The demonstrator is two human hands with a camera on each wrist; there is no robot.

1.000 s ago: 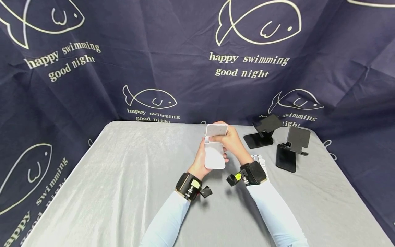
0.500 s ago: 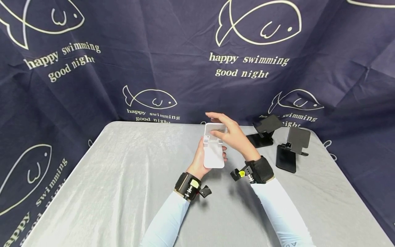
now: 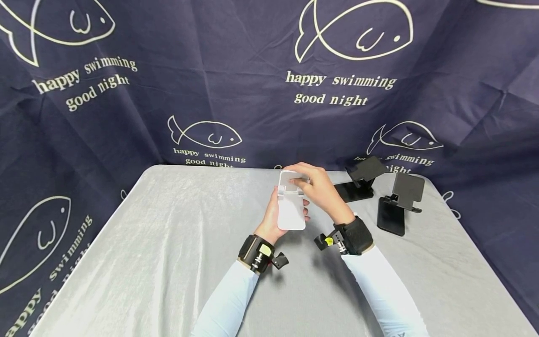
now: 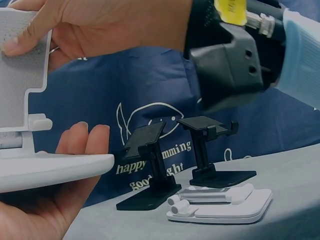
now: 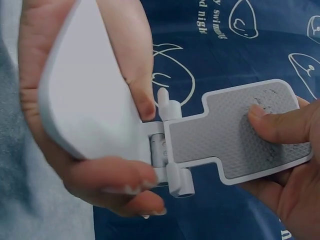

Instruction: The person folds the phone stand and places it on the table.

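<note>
Right hand [image 3: 318, 188] fingers lower than moment ago, now pinching padded plate [image 5: 225, 137] of white stand [image 3: 291, 202], aloft over tabletop [image 3: 202, 220] toward far edge. Left hand [image 3: 271, 221] grips base [image 5: 92, 100]. Stiff hinge [image 5: 159, 150] plus hard push could twist base loose.

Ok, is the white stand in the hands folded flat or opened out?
Opened out: its grey-padded plate stands up from the white base, the two meeting at the hinge.
</note>
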